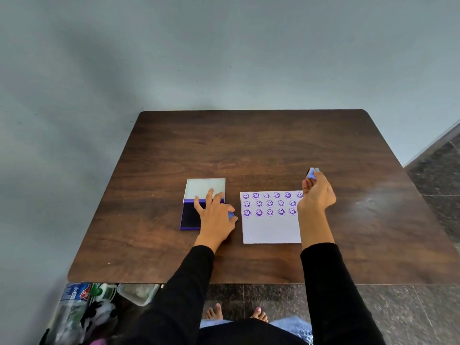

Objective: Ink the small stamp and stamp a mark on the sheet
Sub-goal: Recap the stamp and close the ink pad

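- A dark wooden table [249,150] stands against a pale grey wall, and a person in black sleeves leans over it.
- The right hand [317,192] is raised above the far right corner of the sheet, its fingertips pinched together on the small stamp [311,173], a little blue piece with a dark face turned toward the left.
- The stamp is clear of the paper and well apart from the ink pad.
- The white sheet [271,227] lies flat near the middle of the table, right of the pad, its lower half bare.
- Three rows of purple smiley marks [270,204] fill the sheet's upper part; the right ends of the lower two rows are hidden behind the right wrist.
- The ink pad [190,216] sits open just left of the sheet, its dark inked bed nearest the person and its clear lid [204,186] folded back beyond it.
- The left hand [215,212] rests on the pad with fingers spread apart, reaching over the hinge onto the lid.
- A small round blue object [231,215] shows at the thumb side of that hand; I cannot tell whether the thumb grips it or only touches it.
- Bare feet show on dark speckled floor tiles below the table edge.
- Plastic bottles and a container [137,293] lie in a blur at the lower left.
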{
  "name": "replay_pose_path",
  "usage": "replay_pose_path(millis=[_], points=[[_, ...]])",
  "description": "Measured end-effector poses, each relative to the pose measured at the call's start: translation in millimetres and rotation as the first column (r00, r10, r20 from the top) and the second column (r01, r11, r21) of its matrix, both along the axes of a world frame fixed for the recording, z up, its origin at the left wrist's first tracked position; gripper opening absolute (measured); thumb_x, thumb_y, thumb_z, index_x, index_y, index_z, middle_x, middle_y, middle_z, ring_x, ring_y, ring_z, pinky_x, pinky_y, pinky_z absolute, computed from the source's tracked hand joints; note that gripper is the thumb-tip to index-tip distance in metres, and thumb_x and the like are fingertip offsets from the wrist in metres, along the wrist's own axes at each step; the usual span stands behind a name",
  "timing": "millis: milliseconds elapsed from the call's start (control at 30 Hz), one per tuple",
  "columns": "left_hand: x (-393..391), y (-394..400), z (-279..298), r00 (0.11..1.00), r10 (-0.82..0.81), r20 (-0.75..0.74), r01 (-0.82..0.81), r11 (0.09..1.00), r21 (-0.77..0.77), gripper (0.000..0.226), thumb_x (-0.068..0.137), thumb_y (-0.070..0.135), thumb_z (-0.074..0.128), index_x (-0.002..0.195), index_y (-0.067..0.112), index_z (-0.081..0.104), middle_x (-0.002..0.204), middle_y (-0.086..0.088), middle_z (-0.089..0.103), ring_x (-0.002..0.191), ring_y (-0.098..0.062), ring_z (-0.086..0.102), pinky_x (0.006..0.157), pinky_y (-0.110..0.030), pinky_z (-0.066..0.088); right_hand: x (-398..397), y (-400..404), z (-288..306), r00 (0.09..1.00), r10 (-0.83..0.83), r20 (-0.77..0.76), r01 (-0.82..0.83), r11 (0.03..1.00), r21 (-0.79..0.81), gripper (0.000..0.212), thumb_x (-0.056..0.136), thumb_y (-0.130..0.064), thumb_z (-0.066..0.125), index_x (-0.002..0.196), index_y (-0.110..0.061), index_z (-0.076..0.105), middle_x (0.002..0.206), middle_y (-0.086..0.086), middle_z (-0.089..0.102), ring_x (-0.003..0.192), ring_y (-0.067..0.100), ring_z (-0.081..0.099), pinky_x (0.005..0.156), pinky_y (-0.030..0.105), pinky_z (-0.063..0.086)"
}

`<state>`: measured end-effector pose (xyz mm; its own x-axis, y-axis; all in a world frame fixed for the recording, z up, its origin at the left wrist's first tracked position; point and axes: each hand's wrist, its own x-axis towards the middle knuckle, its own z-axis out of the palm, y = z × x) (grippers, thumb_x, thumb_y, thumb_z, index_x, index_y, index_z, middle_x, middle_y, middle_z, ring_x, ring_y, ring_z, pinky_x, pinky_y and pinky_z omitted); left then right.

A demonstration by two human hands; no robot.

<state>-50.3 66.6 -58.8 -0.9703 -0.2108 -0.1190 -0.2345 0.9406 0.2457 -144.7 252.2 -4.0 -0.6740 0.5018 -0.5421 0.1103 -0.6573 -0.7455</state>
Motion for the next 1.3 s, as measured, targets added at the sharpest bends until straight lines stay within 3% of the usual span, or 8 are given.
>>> replay_pose_path(millis=[200, 633, 733, 833, 900, 1033, 1133, 1300], points=[[0, -3, 10, 0.998, -0.058, 0.011, 0.059, 0.995, -0.082, 0.041, 0.08, 0.05, 0.063, 0.114, 0.028, 0.065, 0.14, -0.002, 0.038, 0.134, -0.023, 0.022, 0.109, -0.052, 0.013, -1, -5, 5, 0.999, 0.034, 0.016, -0.034, 0.999, 0.006, 0.027, 0.081, -0.012, 0.069, 0.105, -0.001, 0.068, 0.094, 0.011, 0.067, 0.076, 0.014, 0.064, 0.072, 0.021, 0.056], [-3, -6, 19, 0.986, -0.123, 0.115, 0.141, 0.976, -0.166, 0.026, 0.077, 0.036, 0.067, 0.101, 0.026, 0.067, 0.156, -0.003, 0.02, 0.145, -0.03, 0.002, 0.11, -0.061, -0.008, -4, -17, 4, 0.996, 0.076, 0.051, -0.077, 0.997, 0.025, 0.024, 0.082, -0.015, 0.07, 0.103, -0.004, 0.068, 0.093, 0.008, 0.068, 0.073, 0.011, 0.064, 0.062, 0.018, 0.053], [-4, -7, 20, 0.993, -0.101, 0.063, 0.108, 0.987, -0.121, 0.022, 0.077, 0.038, 0.066, 0.096, 0.026, 0.069, 0.151, -0.003, 0.032, 0.144, -0.028, 0.007, 0.11, -0.061, -0.008, -4, -19, 4, 0.995, 0.087, 0.041, -0.087, 0.996, 0.016, 0.023, 0.082, -0.014, 0.07, 0.103, -0.003, 0.068, 0.094, 0.01, 0.068, 0.075, 0.013, 0.065, 0.065, 0.019, 0.054], [-4, -9, 22, 0.997, 0.006, -0.078, -0.004, 0.999, 0.033, 0.018, 0.078, 0.036, 0.066, 0.093, 0.025, 0.069, 0.125, 0.002, 0.06, 0.138, -0.023, 0.023, 0.11, -0.058, -0.005, -4, -25, 6, 0.992, 0.128, -0.014, -0.128, 0.99, -0.055, 0.028, 0.082, -0.009, 0.068, 0.107, 0.003, 0.066, 0.088, 0.011, 0.068, 0.07, 0.014, 0.064, 0.068, 0.022, 0.056], [-7, -10, 25, 0.984, 0.101, -0.144, -0.08, 0.986, 0.145, 0.017, 0.079, 0.035, 0.067, 0.093, 0.026, 0.068, 0.112, 0.003, 0.066, 0.131, -0.02, 0.035, 0.11, -0.056, -0.002, -5, -34, 7, 0.98, 0.19, -0.055, -0.195, 0.975, -0.109, 0.029, 0.083, -0.004, 0.065, 0.11, 0.006, 0.063, 0.086, 0.012, 0.067, 0.07, 0.016, 0.063, 0.072, 0.024, 0.056], [-20, -10, 33, 0.951, 0.239, -0.198, -0.185, 0.949, 0.254, 0.021, 0.076, 0.036, 0.069, 0.092, 0.022, 0.068, 0.097, 0.001, 0.068, 0.112, -0.017, 0.05, 0.109, -0.052, 0.005, -1, -67, 6, 0.895, 0.442, -0.069, -0.446, 0.891, -0.08, 0.027, 0.086, -0.001, 0.062, 0.111, 0.006, 0.06, 0.08, 0.01, 0.065, 0.071, 0.017, 0.062, 0.077, 0.029, 0.055], [-28, -10, 38, 0.925, 0.291, -0.246, -0.215, 0.932, 0.291, 0.02, 0.075, 0.036, 0.068, 0.089, 0.021, 0.07, 0.089, 0.002, 0.069, 0.107, -0.019, 0.052, 0.105, -0.049, 0.009, 9, -91, -2, 0.735, 0.678, -0.032, -0.673, 0.734, 0.088, 0.024, 0.088, -0.004, 0.06, 0.111, 0.003, 0.06, 0.087, 0.01, 0.067, 0.076, 0.017, 0.064, 0.079, 0.03, 0.053], [-26, -12, 34, 0.891, 0.359, -0.279, -0.247, 0.897, 0.366, 0.023, 0.079, 0.048, 0.065, 0.085, 0.026, 0.071, 0.084, 0.006, 0.071, 0.103, -0.016, 0.056, 0.103, -0.047, 0.016, 20, -109, -11, 0.575, 0.813, 0.093, -0.791, 0.524, 0.315, 0.023, 0.087, -0.008, 0.063, 0.107, 0.004, 0.064, 0.094, 0.014, 0.066, 0.074, 0.016, 0.063, 0.066, 0.025, 0.053]])
